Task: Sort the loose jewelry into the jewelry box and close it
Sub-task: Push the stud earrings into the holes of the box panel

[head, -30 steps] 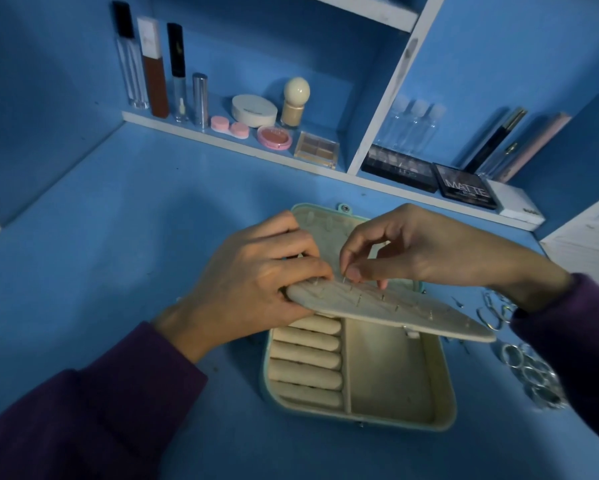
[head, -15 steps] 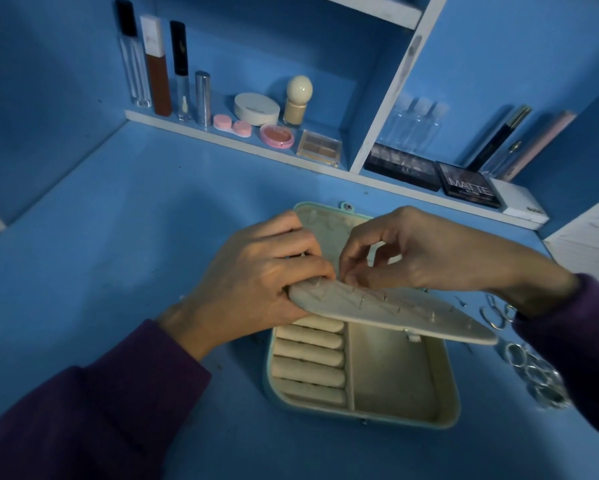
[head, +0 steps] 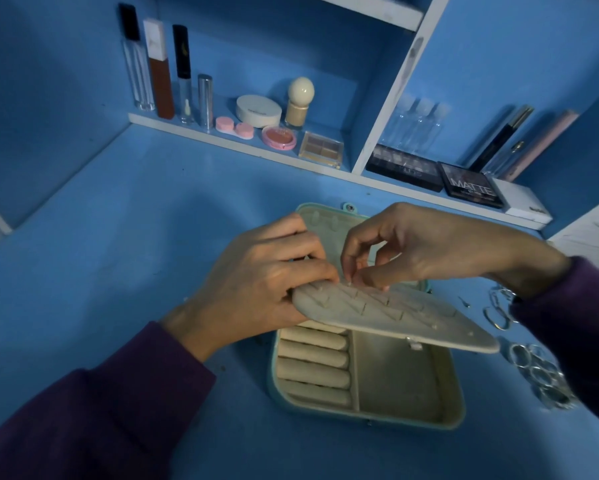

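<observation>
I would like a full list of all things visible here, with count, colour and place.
jewelry box: 1, teal, beige inside, open on table centre
earring panel: 1, beige, over the box
ring rolls: about 5, beige, box's left compartment
rings: several, silver, table right of box
hoop earrings: few, silver, table by right wrist
cosmetics: many, mixed colours, back shelf
table: 1, blue
sleeves: 2, purple, both arms
left hand: 1, grips panel's left end
right hand: 1, pinches tiny piece at panel
</observation>
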The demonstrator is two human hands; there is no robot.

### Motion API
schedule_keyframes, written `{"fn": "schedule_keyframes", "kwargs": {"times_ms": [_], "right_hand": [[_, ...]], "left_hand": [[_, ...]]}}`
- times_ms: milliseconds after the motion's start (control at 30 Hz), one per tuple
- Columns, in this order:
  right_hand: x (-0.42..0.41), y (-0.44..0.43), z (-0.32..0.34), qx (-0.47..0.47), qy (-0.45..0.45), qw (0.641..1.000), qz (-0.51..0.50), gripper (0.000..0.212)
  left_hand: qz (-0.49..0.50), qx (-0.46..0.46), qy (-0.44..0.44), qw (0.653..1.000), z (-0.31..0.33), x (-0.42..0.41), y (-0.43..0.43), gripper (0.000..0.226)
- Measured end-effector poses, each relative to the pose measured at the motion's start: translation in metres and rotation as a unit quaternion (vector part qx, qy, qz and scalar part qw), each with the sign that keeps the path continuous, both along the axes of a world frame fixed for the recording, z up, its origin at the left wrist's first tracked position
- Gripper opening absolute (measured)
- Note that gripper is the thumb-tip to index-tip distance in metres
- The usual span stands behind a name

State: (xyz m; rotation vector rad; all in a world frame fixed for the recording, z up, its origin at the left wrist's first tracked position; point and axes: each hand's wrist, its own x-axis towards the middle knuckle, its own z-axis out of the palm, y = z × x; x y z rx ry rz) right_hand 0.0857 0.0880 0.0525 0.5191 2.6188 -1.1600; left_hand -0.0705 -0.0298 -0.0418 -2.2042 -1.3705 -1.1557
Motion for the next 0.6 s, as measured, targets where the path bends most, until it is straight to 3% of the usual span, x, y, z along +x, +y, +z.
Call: {"fn": "schedule_keyframes", "kwargs": {"times_ms": [600], "right_hand": [[-0.0023,-0.004,-0.0055,0.032,-0.002,0.999,0.007,0.007]], "left_hand": [[-0.012,-0.017,-0.002,1.0,-0.0006,-0.002,-0.0002,0.015]]}}
